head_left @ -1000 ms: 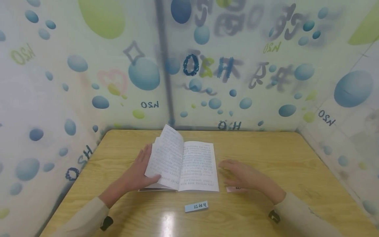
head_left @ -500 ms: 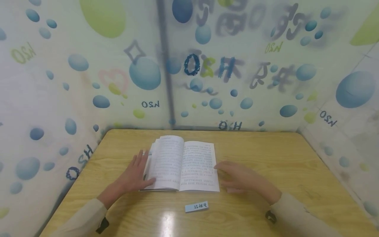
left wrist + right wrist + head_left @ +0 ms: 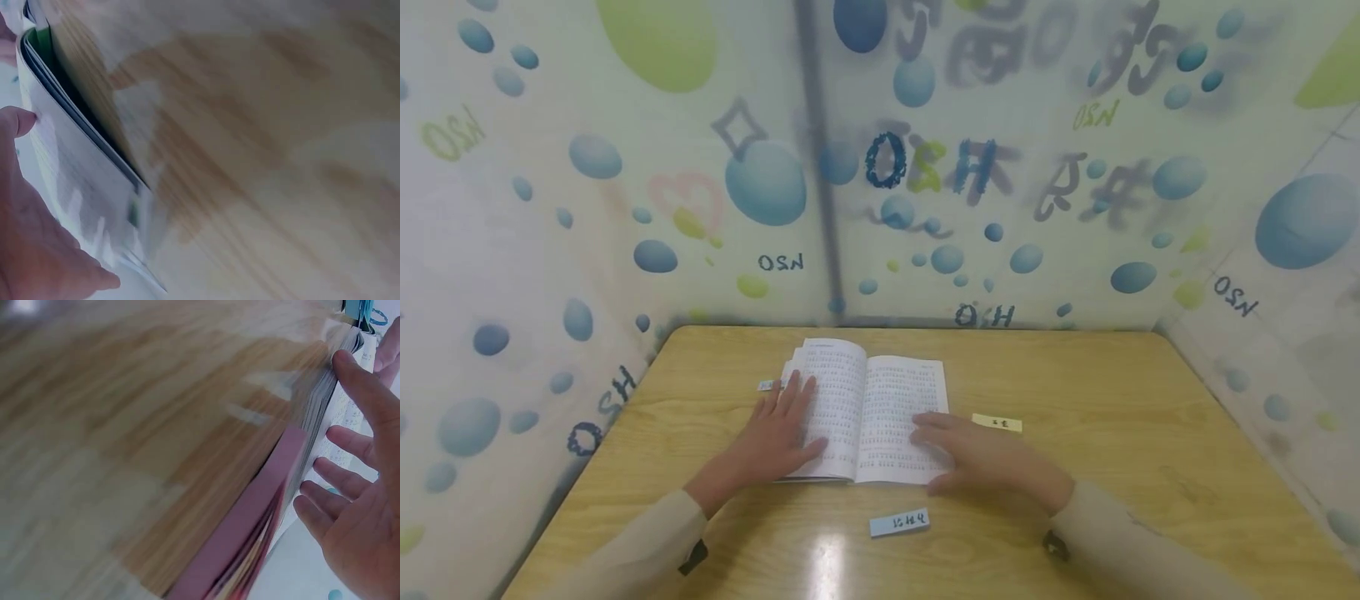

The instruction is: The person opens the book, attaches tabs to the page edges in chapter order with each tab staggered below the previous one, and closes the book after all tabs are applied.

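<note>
An open book (image 3: 898,387) with printed pages lies on the wooden table. Over its left page rests my left hand (image 3: 778,433), fingers spread and fairly straight. My right hand (image 3: 981,454) is at the right page, its extended fingers over the outer part and lower right edge. Neither hand has its fingers curled round anything. In the left wrist view, the thumb of the left hand (image 3: 37,244) is near the book's edge (image 3: 81,156). The right wrist view shows the right hand (image 3: 365,506) with spread fingers beside the page edges, next to a pink slip (image 3: 240,515).
A blue slip (image 3: 899,522) with handwriting lies in front of the book. A yellow slip (image 3: 997,422) shows right of it, behind my right hand. A small pale slip (image 3: 766,386) pokes out at the left. Patterned walls surround the table (image 3: 1075,375) at back and sides.
The raised left page has come down flat. My left hand has moved right onto that page. My right hand has shifted left onto the right page, uncovering the yellow slip.
</note>
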Tool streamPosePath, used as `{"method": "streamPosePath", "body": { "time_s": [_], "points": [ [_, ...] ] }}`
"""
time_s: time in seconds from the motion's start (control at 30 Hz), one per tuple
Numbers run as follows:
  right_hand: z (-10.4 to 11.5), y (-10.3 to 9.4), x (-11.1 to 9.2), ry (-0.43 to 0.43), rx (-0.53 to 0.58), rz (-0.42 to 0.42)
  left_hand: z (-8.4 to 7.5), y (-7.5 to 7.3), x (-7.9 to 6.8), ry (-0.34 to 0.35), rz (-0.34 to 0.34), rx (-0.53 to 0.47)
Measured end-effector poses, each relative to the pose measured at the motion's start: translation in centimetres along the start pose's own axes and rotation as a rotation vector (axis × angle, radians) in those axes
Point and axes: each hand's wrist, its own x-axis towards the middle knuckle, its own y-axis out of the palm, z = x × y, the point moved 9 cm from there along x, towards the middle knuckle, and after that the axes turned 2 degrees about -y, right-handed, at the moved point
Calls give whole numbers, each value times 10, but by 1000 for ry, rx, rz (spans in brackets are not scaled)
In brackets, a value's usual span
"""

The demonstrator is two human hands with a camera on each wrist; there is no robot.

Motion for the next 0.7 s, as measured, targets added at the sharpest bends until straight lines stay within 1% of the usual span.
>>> {"method": "streamPosePath", "body": {
  "time_s": [0.07,0.13,0.23,0.3,0.4,0.5,0.7],
  "points": [
    [2,-1,0,-19,-17,-10,-13,6,8,25,32,15],
    [4,-1,0,-29,-21,-12,-24,11,16,46,79,32],
    [7,-2,1,-40,-13,-10,-38,21,25,53,173,67],
    [7,-2,2,-32,-6,-2,-43,26,29,42,230,91],
    [6,-1,4,-8,-2,15,-45,34,32,26,286,119],
    [2,1,4,25,9,32,-42,41,32,11,316,119],
    [-6,2,0,57,53,34,-38,46,27,-1,344,77]
  ]
}}
